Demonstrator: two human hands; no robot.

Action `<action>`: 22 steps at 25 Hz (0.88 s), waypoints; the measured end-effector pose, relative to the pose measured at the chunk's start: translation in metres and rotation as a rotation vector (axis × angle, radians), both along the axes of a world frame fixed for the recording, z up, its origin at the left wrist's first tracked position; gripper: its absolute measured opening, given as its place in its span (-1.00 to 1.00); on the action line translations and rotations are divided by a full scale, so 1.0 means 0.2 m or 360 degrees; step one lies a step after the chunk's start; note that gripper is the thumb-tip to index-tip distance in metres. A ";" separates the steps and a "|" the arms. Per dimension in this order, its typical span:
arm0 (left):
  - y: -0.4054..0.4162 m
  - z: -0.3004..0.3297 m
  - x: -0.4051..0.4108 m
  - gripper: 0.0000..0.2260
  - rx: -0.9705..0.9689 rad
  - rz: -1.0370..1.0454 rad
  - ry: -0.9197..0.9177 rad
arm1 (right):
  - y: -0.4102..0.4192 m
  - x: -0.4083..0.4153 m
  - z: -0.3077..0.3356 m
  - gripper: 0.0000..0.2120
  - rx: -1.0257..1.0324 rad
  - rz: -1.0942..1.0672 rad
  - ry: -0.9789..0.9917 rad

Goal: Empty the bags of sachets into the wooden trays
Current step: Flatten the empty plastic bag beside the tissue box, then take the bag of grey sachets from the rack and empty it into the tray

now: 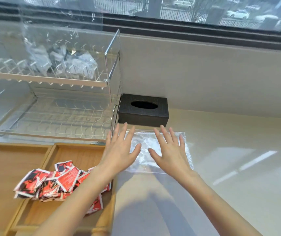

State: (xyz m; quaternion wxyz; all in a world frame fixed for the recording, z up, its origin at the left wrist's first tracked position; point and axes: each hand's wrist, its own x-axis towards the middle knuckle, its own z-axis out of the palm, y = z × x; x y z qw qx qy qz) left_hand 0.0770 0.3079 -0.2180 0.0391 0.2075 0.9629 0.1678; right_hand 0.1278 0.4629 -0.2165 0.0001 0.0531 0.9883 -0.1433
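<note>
A flat, empty clear plastic bag (144, 143) lies on the pale counter in front of a black tissue box. My left hand (121, 149) and my right hand (168, 150) rest flat on it, fingers spread, holding nothing. To the left, a wooden tray (78, 150) holds a heap of red, white and black sachets (51, 183); my left forearm crosses over its right side. Another wooden tray (12, 160) adjoins it on the left. A clear bag of white sachets (63, 60) sits on the upper shelf of the dish rack.
A black tissue box (143, 109) stands against the wall right behind the flat bag. A two-tier white wire dish rack (54, 116) fills the left back. The pale counter (238, 167) stretches to the right. A window runs along the top.
</note>
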 end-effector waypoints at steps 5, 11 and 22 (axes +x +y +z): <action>-0.23 0.26 0.10 -0.35 0.0049 -0.0014 0.0240 | -0.19 0.09 0.28 -0.40 0.0026 0.0072 0.0192; -0.54 0.48 0.10 -0.37 0.0038 0.0043 0.0397 | -0.48 0.09 0.50 -0.40 0.0029 0.0135 0.0374; -1.12 0.75 -0.20 -0.53 0.0531 0.0004 0.0458 | -0.93 -0.17 0.75 -0.45 -0.0501 0.0158 0.0545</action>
